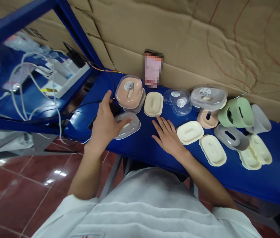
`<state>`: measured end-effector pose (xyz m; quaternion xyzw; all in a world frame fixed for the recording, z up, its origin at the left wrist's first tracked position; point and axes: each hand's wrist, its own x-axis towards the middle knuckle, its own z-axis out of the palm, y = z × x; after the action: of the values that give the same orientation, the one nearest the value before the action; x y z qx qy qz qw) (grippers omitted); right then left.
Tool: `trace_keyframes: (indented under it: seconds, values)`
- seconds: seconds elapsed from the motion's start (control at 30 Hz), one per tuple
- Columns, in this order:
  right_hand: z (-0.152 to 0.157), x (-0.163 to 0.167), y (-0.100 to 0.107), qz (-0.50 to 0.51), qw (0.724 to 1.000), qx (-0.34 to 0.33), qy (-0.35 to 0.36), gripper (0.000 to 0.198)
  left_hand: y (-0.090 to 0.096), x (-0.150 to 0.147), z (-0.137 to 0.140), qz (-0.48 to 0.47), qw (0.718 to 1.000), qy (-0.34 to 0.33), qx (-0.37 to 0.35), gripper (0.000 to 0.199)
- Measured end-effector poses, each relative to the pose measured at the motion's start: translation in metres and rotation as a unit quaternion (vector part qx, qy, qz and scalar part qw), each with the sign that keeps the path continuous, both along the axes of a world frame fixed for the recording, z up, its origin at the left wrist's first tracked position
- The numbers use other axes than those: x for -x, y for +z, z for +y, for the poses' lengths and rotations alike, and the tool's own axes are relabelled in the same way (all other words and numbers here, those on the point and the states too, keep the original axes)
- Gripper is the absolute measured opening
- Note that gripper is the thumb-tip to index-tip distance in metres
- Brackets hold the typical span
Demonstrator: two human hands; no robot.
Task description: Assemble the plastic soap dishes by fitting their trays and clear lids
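My left hand rests on the left end of the blue table, its thumb on the rim of a clear plastic lid; the fingers are spread and hold nothing. My right hand lies flat on the table, fingers apart, between the clear lid and a cream oval insert. Just beyond the hands stands a pink box under a clear lid and a cream insert.
Further right lie clear lids, a covered box, a pink base, green and grey bases and more cream inserts. Cardboard backs the table. White cables cross a blue shelf at left.
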<state>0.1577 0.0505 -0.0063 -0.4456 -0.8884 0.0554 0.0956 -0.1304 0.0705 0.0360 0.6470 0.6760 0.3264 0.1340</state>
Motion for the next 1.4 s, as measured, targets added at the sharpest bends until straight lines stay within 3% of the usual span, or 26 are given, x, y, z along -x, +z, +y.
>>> trace_keyframes:
  seconds: [0.17, 0.27, 0.4, 0.57, 0.67, 0.73, 0.8, 0.97, 1.17, 1.27, 1.4]
  values:
    - [0.02, 0.011, 0.007, -0.007, 1.0, -0.015, 0.005, 0.068, -0.017, 0.007, -0.05, 0.053, 0.997, -0.027, 0.043, 0.112]
    - [0.026, 0.021, 0.007, -0.006, 1.0, -0.016, -0.016, 0.068, -0.02, -0.001, -0.067, 0.097, 0.995, 0.025, 0.024, 0.101]
    - [0.016, 0.023, 0.01, -0.01, 1.0, -0.008, -0.008, 0.059, -0.02, -0.014, -0.069, 0.135, 0.985, 0.101, 0.024, 0.093]
    - [0.027, -0.006, 0.026, 0.006, 0.999, -0.027, -0.027, 0.05, -0.015, -0.024, -0.063, 0.135, 0.985, 0.11, -0.016, 0.093]
    - [0.058, -0.031, 0.033, 0.001, 0.993, -0.056, -0.101, 0.051, -0.012, -0.039, -0.065, 0.125, 0.988, 0.04, -0.087, 0.073]
    - [0.075, -0.042, 0.034, -0.015, 0.989, -0.057, -0.138, 0.054, -0.014, -0.059, -0.064, 0.127, 0.984, -0.062, -0.106, 0.055]
    - [0.081, -0.047, 0.033, -0.034, 0.987, -0.048, -0.15, 0.058, -0.02, -0.081, -0.06, 0.149, 0.973, -0.155, -0.087, 0.05]
    - [0.043, -0.063, 0.034, -0.024, 0.992, -0.058, -0.109, 0.059, -0.042, -0.108, -0.044, 0.2, 0.955, -0.219, -0.021, 0.06]
    - [0.008, -0.091, 0.041, -0.013, 0.991, -0.063, -0.12, 0.058, -0.046, -0.083, -0.067, 0.161, 0.956, -0.235, -0.068, 0.029]
    - [0.0, -0.094, 0.043, -0.059, 0.986, -0.024, -0.154, 0.053, -0.047, -0.072, -0.083, 0.157, 0.954, -0.239, -0.084, 0.018]
    - [-0.031, -0.096, 0.039, -0.099, 0.975, 0.088, -0.176, 0.056, -0.056, -0.064, -0.093, 0.12, 0.96, -0.236, -0.089, 0.022]
